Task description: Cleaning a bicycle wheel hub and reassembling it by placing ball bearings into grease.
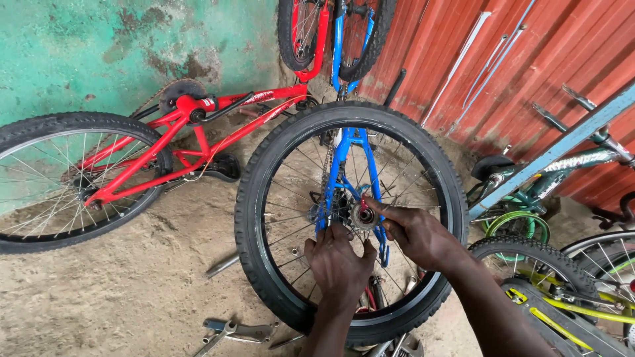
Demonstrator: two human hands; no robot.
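Both hands meet at the middle of a bicycle wheel (pixel 264 198). The left hand (pixel 338 261) comes up from below with its fingers curled against the blue frame (pixel 350 165) just under the hub (pixel 363 215). The right hand (pixel 420 235) reaches in from the right, thumb and forefinger pinched on the hub's end; whether a small part sits between those fingertips is hard to tell at this size. The two hands are close together, nearly touching at the hub.

Around them runs the wheel's black tyre, with thin spokes fanning out from the hub. The blue frame rises away from the hands toward the top of the view.

Below the left hand, on the sandy ground (pixel 165 284), lie some metal hand tools (pixel 231 330). To the left of the hands a red bicycle (pixel 165 142) lies on its side by a green wall (pixel 99 53). To the right stand a green bicycle (pixel 529 198) and a yellow-green one (pixel 569 297), before a red corrugated wall (pixel 529 79).
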